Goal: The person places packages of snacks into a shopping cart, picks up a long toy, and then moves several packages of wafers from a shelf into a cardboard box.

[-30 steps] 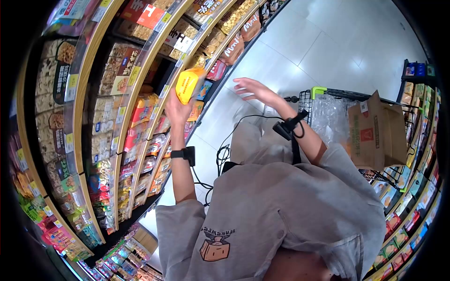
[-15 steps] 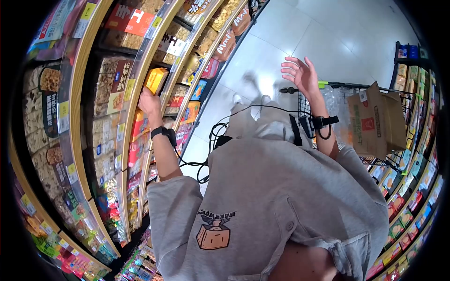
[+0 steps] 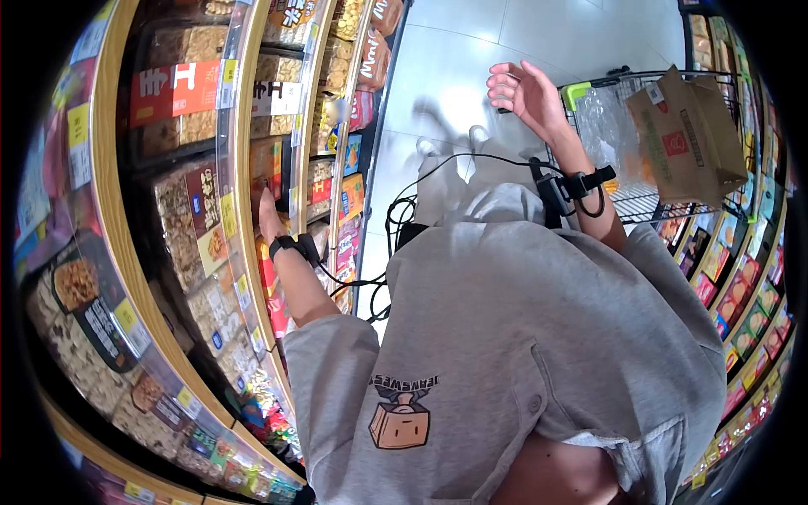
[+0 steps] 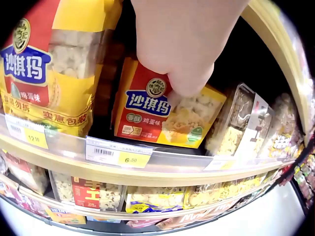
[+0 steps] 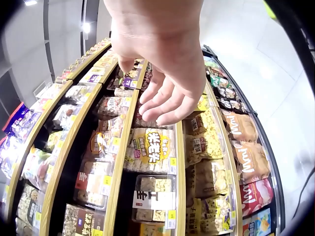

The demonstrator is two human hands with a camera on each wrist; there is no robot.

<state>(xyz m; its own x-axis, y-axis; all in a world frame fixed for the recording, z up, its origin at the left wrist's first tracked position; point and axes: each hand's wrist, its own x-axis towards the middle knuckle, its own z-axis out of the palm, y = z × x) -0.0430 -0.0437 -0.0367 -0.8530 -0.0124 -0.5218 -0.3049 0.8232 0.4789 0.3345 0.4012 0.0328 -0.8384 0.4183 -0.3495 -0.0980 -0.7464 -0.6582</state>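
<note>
In the left wrist view, my left hand (image 4: 184, 46) reaches down over a red and yellow bag of sachima (image 4: 147, 115) on a shelf. The thumb lies against the bag's front at its upper part; the other fingers are hidden behind. The bag stands upright, slightly tilted, behind the shelf's clear lip. In the head view the left hand (image 3: 268, 217) is inside the shelf bay, mostly covered by the shelf edge. My right hand (image 3: 530, 101) hangs in the air over the aisle, empty, with its fingers loosely bent.
A larger sachima bag (image 4: 74, 73) stands left of the held one, a clear tray of pastry (image 4: 239, 118) right of it. Below runs a wooden shelf edge (image 4: 162, 169) with price tags. A shopping cart (image 3: 627, 206) with a cardboard box (image 3: 686, 139) stands at the right.
My left hand has carried the yellow bag from in front of the shelves into the shelf bay. My right hand has risen and turned palm-up over the aisle. The head view has shifted.
</note>
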